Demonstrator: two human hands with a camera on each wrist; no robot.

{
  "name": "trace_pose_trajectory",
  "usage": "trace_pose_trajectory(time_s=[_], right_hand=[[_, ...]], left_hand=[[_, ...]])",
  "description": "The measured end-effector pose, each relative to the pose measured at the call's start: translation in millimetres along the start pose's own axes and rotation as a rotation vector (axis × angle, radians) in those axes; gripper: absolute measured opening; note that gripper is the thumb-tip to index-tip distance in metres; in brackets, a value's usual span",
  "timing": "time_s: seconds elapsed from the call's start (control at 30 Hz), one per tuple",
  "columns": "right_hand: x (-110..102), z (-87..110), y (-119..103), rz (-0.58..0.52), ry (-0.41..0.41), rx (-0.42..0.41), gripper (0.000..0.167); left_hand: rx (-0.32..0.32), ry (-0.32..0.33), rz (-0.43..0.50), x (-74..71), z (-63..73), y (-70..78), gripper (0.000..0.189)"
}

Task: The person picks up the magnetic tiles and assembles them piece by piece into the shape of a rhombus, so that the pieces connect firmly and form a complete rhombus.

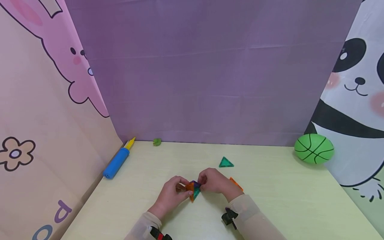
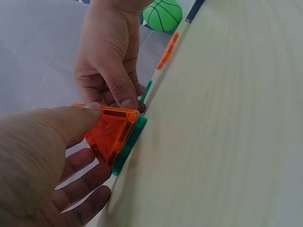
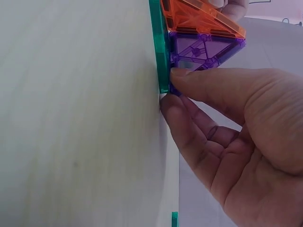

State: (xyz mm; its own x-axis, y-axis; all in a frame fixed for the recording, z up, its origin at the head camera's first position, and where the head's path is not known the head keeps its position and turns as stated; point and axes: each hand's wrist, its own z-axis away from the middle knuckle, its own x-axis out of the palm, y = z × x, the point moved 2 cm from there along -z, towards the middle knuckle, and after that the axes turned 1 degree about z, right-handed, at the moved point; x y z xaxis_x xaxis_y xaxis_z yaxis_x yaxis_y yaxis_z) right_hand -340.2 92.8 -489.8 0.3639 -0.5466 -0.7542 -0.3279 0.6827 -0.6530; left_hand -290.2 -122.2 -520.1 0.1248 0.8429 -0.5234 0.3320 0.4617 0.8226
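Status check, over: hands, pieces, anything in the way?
Left hand gripping orange triangle. Right hand pinching corner of purple triangle. Both grouped with green piece. No obstruction seen between hands; loose green triangle lies beyond, apart.

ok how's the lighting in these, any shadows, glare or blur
Head view: bright, with faint soft shadows below the left hand and right hand, no harsh glare; left wrist view: dimmer, a soft shadow on the table beside the left hand; right wrist view: also dim, table grain hazy, edges of the purple triangle clear.
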Motion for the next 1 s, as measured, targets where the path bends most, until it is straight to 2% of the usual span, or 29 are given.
trace_pose_trajectory(time_s=[0.53,0.7,1.0], right_hand=[[0.1,-1.0,-1.7,-0.015,0.011,-0.013,0.017],[0.0,-1.2,0.1,-0.017,0.009,-0.008,0.017],[-2.0,-2.0,2.3,-0.011,0.001,-0.018,0.017]], left_hand=[[-0.006,0.007,-0.003,-0.9,0.7,0.3,0.026],[-0.030,0.003,-0.002,-0.2,0.3,0.4,0.026],[-0.019,0.010,0.005,-0.4,0.5,0.6,0.026]])
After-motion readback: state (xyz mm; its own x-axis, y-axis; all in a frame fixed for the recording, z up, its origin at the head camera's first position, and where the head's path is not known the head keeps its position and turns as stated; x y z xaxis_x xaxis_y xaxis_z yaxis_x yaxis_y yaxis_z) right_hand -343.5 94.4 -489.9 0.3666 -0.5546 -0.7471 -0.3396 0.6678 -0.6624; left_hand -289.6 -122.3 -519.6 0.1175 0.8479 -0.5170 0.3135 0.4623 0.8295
